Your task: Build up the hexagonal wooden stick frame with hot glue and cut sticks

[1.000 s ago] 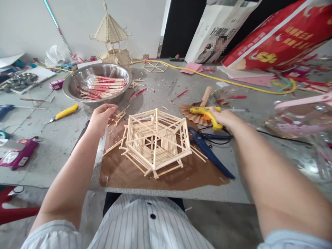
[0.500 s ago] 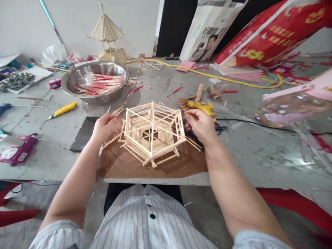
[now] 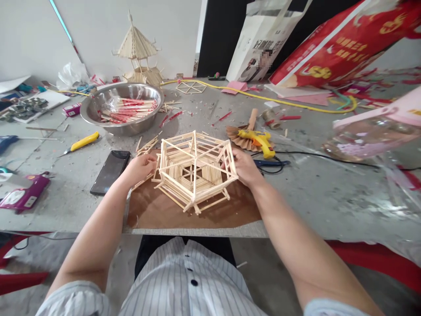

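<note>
A six-sided model of thin wooden sticks point(image 3: 194, 169) sits in front of me, with a spoked top ring and stacked stick layers below. It rests on a brown sheet point(image 3: 217, 215). My left hand point(image 3: 142, 167) is closed at its left edge, fingers curled against the sticks. At the opposite side, my right hand point(image 3: 246, 167) grips the right edge; its fingertips are partly hidden behind the slanted sticks. Loose sticks point(image 3: 148, 145) lie just beyond my left hand. A yellow glue gun point(image 3: 259, 139) lies beyond my right hand.
A steel bowl point(image 3: 121, 127) holds red-marked sticks. Behind it stands a stick pavilion point(image 3: 138, 46). A black phone point(image 3: 110, 172) and a yellow utility knife point(image 3: 84, 141) lie left. A black cable point(image 3: 315, 155) runs right, near a pink-topped clear container point(image 3: 371, 131).
Both my hands have moved inward to the sides of the stick model. My right hand has also come lower, uncovering more of the glue gun. The model stays in about the same place.
</note>
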Action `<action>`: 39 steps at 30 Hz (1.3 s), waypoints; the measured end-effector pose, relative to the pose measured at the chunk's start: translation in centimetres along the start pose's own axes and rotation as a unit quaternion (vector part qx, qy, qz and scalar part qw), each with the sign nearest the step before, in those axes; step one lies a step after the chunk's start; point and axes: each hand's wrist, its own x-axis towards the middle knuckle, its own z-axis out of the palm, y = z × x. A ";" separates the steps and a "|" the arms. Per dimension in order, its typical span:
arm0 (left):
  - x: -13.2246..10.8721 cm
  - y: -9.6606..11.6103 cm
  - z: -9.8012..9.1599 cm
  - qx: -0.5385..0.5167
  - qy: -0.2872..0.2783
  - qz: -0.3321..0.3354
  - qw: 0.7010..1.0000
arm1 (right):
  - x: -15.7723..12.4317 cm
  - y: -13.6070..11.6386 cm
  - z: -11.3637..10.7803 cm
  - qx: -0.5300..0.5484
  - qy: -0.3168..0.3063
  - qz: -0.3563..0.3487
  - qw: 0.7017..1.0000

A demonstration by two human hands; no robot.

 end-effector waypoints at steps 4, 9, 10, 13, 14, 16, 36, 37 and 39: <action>-0.4 0.7 0.1 -0.040 -0.028 -0.034 0.998 | 0.2 0.5 -0.1 0.016 -0.009 -0.007 1.000; -0.5 1.3 0.4 -0.115 -0.059 -0.074 0.989 | 0.2 0.6 -0.2 0.055 -0.048 -0.011 0.997; -0.4 1.3 0.4 -0.138 -0.059 -0.079 0.986 | 0.3 0.6 -0.2 0.061 -0.049 -0.013 0.997; -0.3 1.3 0.4 -0.209 -0.054 -0.084 0.973 | 0.4 0.7 -0.2 0.071 -0.043 -0.015 0.996; -0.3 1.3 0.4 -0.235 -0.051 -0.086 0.967 | 0.4 0.7 -0.1 0.076 -0.040 -0.014 0.996; -0.2 1.2 0.1 -0.288 -0.037 -0.092 0.953 | 0.5 0.7 -0.1 0.087 -0.036 -0.010 0.996; 1.1 0.6 0.2 -0.522 0.016 -0.047 0.852 | 1.7 2.2 -1.3 0.016 -0.007 -0.090 0.996; 1.2 0.5 0.2 -0.524 0.018 -0.042 0.851 | 1.8 2.4 -1.4 0.000 -0.006 -0.096 0.995; 1.3 0.4 0.1 -0.519 0.027 -0.031 0.854 | 2.0 2.7 -1.6 -0.034 -0.003 -0.109 0.993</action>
